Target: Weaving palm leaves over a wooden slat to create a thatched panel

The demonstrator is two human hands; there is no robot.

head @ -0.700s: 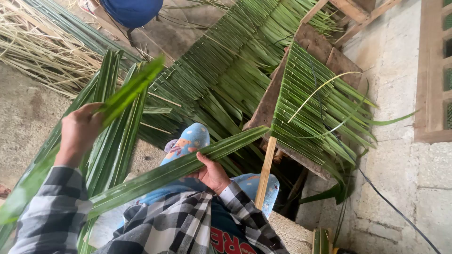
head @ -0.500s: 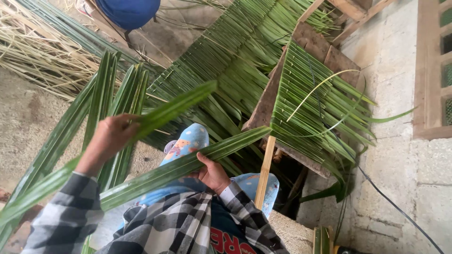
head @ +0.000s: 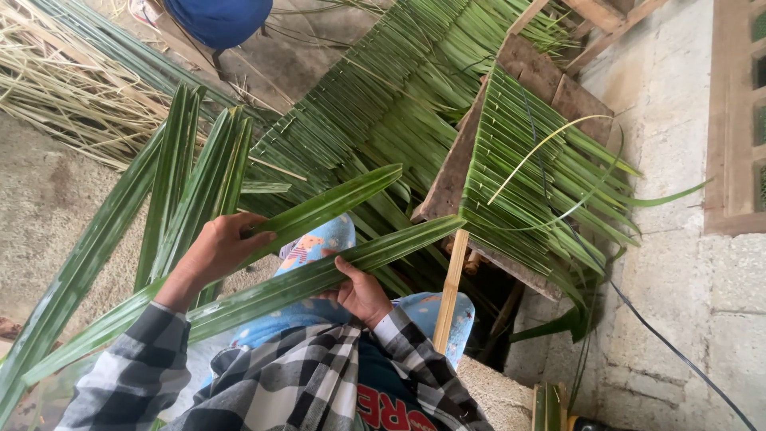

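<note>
Green palm leaf (head: 335, 203) sits pinched in your left hand (head: 219, 247). Your right hand (head: 361, 291) grips a second palm leaf (head: 383, 247) just beside it

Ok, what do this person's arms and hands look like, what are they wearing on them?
Both arms are covered to the wrist by long sleeves of a black, grey and white checked shirt. The left hand and right hand are bare: no gloves, and no rings, watch or bracelet that I can see. The cuffs sit snug at the wrists.
</note>
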